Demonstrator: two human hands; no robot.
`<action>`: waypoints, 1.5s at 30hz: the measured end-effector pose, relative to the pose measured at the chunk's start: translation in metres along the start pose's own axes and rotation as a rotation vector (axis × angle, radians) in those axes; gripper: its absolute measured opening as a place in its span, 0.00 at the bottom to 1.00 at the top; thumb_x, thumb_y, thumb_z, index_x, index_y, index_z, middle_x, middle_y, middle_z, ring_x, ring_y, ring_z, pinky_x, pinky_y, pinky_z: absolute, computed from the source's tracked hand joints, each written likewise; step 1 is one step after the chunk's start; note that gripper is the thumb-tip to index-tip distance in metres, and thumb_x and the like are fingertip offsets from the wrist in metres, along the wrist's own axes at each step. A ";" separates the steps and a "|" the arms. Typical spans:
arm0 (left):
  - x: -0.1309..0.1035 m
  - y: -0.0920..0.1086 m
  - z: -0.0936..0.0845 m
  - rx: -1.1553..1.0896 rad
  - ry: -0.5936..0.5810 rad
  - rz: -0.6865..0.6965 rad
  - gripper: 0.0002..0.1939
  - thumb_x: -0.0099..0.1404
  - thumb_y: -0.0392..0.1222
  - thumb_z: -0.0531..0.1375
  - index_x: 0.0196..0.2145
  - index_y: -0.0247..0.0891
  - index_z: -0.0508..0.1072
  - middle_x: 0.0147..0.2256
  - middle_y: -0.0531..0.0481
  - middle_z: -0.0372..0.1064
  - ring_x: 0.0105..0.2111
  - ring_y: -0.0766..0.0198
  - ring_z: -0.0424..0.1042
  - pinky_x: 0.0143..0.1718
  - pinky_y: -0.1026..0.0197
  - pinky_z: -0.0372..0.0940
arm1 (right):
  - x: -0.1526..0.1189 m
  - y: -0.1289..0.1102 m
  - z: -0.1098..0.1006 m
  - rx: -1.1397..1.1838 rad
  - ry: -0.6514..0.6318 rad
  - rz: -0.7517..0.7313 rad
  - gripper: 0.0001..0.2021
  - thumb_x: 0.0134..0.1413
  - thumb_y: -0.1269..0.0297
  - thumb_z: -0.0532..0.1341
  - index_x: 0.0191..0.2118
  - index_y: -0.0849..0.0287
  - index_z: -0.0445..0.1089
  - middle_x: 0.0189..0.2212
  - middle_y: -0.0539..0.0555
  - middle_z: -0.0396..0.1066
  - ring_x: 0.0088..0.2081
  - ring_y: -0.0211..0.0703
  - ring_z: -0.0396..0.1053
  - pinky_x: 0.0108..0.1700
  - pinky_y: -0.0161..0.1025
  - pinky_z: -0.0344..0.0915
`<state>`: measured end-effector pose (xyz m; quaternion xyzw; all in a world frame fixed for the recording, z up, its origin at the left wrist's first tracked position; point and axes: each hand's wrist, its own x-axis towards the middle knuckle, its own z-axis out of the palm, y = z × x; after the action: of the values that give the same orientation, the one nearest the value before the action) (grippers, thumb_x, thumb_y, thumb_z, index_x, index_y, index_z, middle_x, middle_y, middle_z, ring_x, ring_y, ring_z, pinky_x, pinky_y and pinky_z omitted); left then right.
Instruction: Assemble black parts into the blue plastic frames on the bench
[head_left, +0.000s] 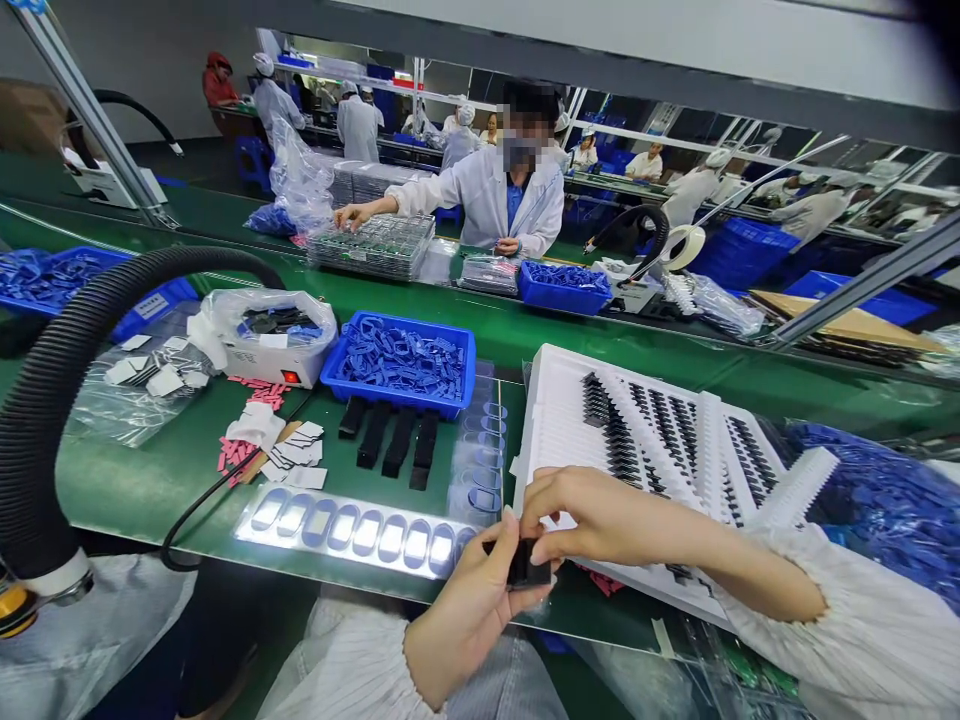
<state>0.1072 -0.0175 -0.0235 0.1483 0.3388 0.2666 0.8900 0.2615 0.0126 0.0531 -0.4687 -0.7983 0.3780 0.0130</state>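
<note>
A small black block [531, 573] is sitting between the left hand [480, 588] and the right hand [574, 508], above the near edge of the worktop [142, 490], slightly right of the middle. It is showing a dark, boxy, straight-edged body with a faintly shiny near face. The left hand is cradling it from the left and below, the right is gripping from above, and both are hiding its upper part.

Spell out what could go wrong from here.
The small black block-shaped part, held by the left hand and right hand near the front edge of the green tabletop, might slip and fall. The white gathered sleeve on the right arm, close to the white rectangular tray, could jostle its small black pieces.
</note>
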 end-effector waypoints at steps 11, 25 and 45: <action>0.006 0.001 -0.009 0.052 -0.090 0.017 0.22 0.53 0.55 0.63 0.37 0.33 0.71 0.27 0.50 0.70 0.29 0.67 0.72 0.33 0.65 0.69 | -0.006 0.020 -0.004 -0.037 0.181 0.031 0.11 0.50 0.55 0.64 0.37 0.55 0.75 0.33 0.49 0.74 0.35 0.41 0.67 0.36 0.34 0.61; 0.001 0.004 -0.006 -0.056 -0.028 -0.056 0.16 0.56 0.48 0.64 0.36 0.31 0.71 0.30 0.48 0.71 0.28 0.70 0.72 0.31 0.67 0.71 | -0.017 0.156 -0.045 -0.713 0.455 0.539 0.04 0.50 0.69 0.60 0.28 0.59 0.73 0.30 0.57 0.73 0.41 0.52 0.67 0.32 0.39 0.61; 0.000 0.012 -0.016 -0.135 0.007 0.022 0.17 0.59 0.49 0.60 0.35 0.29 0.73 0.31 0.44 0.72 0.32 0.65 0.73 0.35 0.66 0.69 | 0.016 -0.008 -0.010 -0.057 -0.006 -0.068 0.09 0.52 0.62 0.63 0.38 0.58 0.76 0.33 0.53 0.74 0.37 0.41 0.69 0.38 0.34 0.61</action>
<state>0.0916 -0.0062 -0.0298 0.0910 0.3214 0.2990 0.8939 0.2503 0.0283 0.0595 -0.4404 -0.8242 0.3557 0.0098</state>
